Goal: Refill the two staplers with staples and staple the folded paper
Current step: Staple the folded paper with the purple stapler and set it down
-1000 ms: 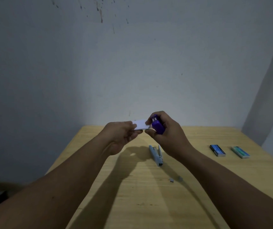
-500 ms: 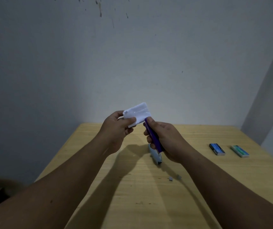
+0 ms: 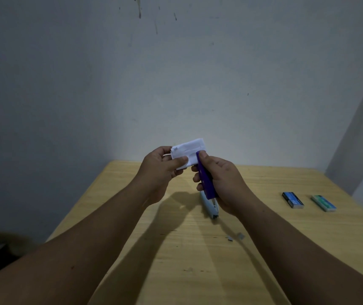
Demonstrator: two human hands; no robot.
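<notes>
since both hands are raised above the table, the lines run from the near edge outward.

near table: bare wooden table (image 3: 176,271), with a few small grey bits (image 3: 234,237), probably loose staples, lying right of centre.

light stapler: a pale stapler (image 3: 211,208) lies flat on the table, partly hidden below the right hand; whether it has been refilled cannot be told.

right hand: right hand (image 3: 222,183) is wrapped around a purple stapler (image 3: 205,179), fingers curled closed on its body, thumb on the upper end. the stapler stands tilted in the air, its top end touching the right lower part of the paper.

left hand: left hand (image 3: 161,170) pinches the folded paper (image 3: 188,151) at its left end, thumb in front and fingers behind, closed on it.

folded paper: held in the air between the hands, above the far part of the table, tilted up to the right. small marks near its left and right upper corners look like staples, though too small to be sure.

staple boxes: a blue box (image 3: 292,200) and a green box (image 3: 323,203) lie side by side at the right, well apart from the hands, both looking closed.

progress: judging by the boxes set aside and the stapler at the paper, refilling seems done, at least for the purple one. stapling looks under way or just finished with it.

left to do: perhaps a staple from the pale stapler, if not yet made, then setting everything down.
</notes>
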